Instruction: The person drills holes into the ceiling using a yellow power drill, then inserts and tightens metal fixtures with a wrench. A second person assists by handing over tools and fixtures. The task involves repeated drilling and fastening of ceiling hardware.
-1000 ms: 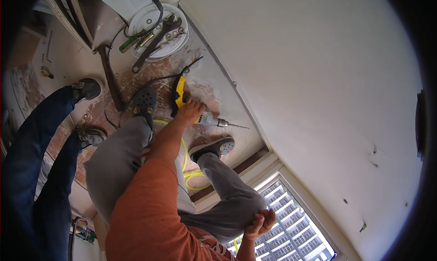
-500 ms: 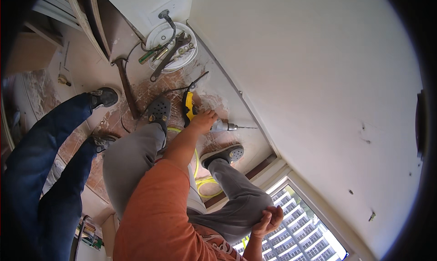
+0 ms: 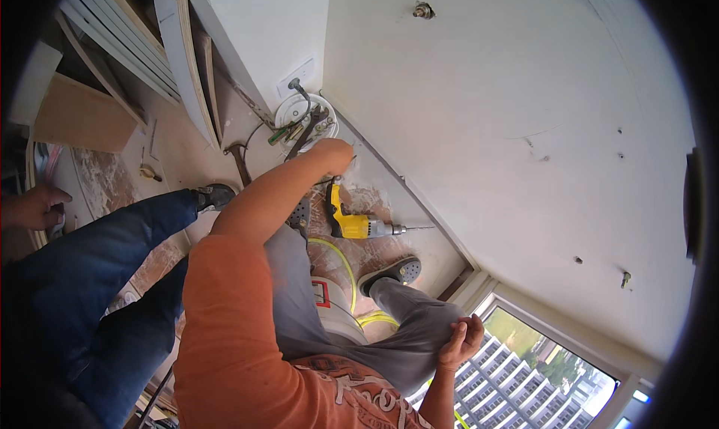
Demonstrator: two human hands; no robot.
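Observation:
My left hand (image 3: 333, 156) is curled just above a yellow power drill (image 3: 350, 225) and close to a small white bucket (image 3: 283, 118). Its fingers bend down out of sight; what they hold, if anything, is hidden. The drill lies on the dusty floor between my feet, its grey chuck and long bit toward the wall. In the small bucket lie a dark adjustable wrench (image 3: 305, 133), a green-handled tool (image 3: 278, 136) and small metal parts. Loosely bent, with nothing visible in it, my right hand (image 3: 458, 343) rests at my right knee.
A large white bucket (image 3: 341, 326) stands between my legs beside a yellow hose (image 3: 346, 264). A hammer (image 3: 240, 163) lies left of the small bucket. Another person's jeans (image 3: 127, 234) and hand (image 3: 34, 208) are at left. Boards (image 3: 183, 62) lean behind; metal fittings jut from the wall (image 3: 509, 167).
My left hand has left the drill and moved away from me toward the small bucket. The drill stays on the floor. A co-worker's hand has come into view. My view has shifted.

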